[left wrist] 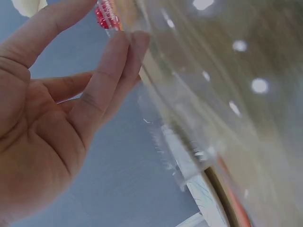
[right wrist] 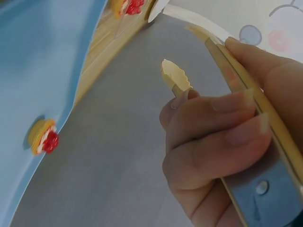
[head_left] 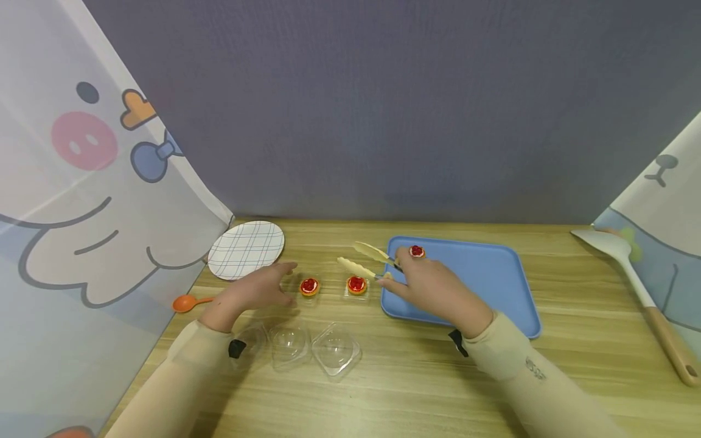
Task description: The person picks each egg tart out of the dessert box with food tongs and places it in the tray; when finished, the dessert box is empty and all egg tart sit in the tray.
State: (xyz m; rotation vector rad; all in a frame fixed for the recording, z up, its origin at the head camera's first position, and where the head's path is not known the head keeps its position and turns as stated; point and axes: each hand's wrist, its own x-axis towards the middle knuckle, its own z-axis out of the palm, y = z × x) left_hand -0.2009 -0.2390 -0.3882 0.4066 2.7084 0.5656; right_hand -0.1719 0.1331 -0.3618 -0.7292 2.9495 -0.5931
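My right hand [head_left: 432, 289] grips a pair of tongs with cream-coloured tips [head_left: 373, 251], its two arms spread apart over the blue tray's left edge. A small tart with red topping [head_left: 417, 251] sits on the blue tray [head_left: 487, 274], just past that hand. Left of the tray, another tart [head_left: 356, 285] rests in a clear plastic base below the tong tips. My left hand [head_left: 254, 291], fingers loosely extended and thumb apart, is beside a third tart [head_left: 309, 287]. In the left wrist view, its fingertips [left wrist: 139, 40] overlap the clear plastic packaging [left wrist: 189, 99].
Clear domed plastic lids [head_left: 336, 350] lie toward the front of the wooden table [head_left: 394, 389]. A checked plate [head_left: 246, 246] is at the back left, with an orange spoon [head_left: 185, 303] nearby. A white spatula with a wooden handle [head_left: 630, 261] leans at the right.
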